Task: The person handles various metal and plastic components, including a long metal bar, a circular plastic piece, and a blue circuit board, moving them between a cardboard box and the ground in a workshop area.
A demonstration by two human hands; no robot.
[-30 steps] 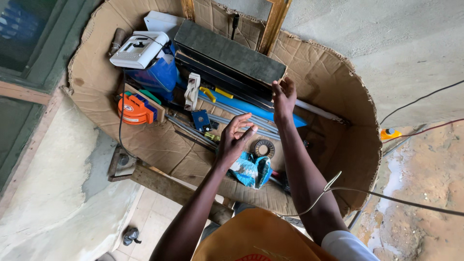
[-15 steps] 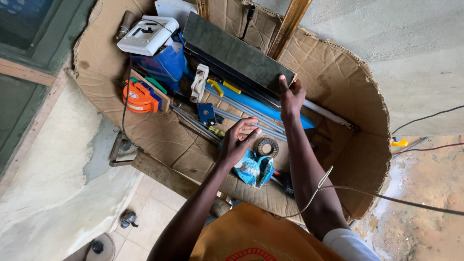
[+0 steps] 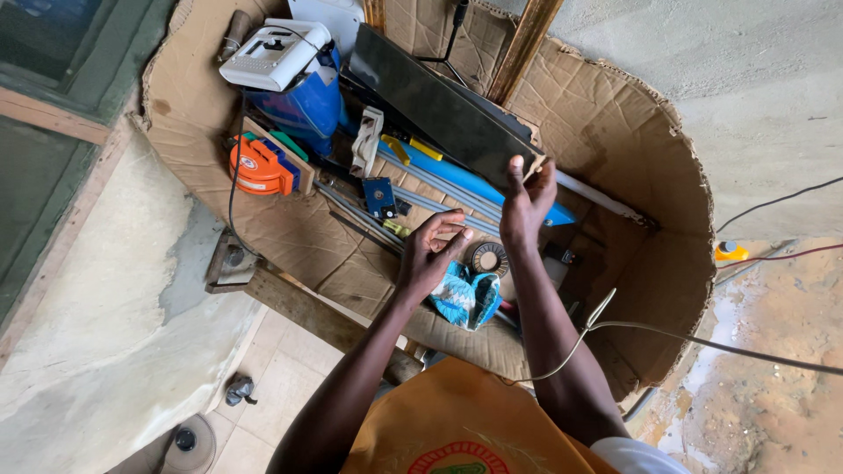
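Observation:
My right hand point(image 3: 527, 206) reaches up to the near end of a long dark flat board point(image 3: 430, 101) that lies slanted across the pile, thumb and fingers pinching its corner. My left hand point(image 3: 432, 253) hovers beside it with fingers spread and slightly curled, holding nothing. It is above several grey pipes point(image 3: 413, 197) and next to a round dark disc point(image 3: 488, 258). A blue and white plastic bag point(image 3: 465, 298) lies just below the left wrist. A long blue strip point(image 3: 479, 183) runs under the board.
Curved cardboard point(image 3: 632, 132) lines the area. At the upper left stand a white device point(image 3: 274, 54) on a blue container point(image 3: 312, 101) and an orange reel point(image 3: 255, 167). A small blue box point(image 3: 379, 195) lies among the pipes. A white cable point(image 3: 676, 333) crosses on the right.
My right hand has shifted from the blue strip onto the dark board's end. The left hand has stayed hovering over the pipes, fingers curling a little.

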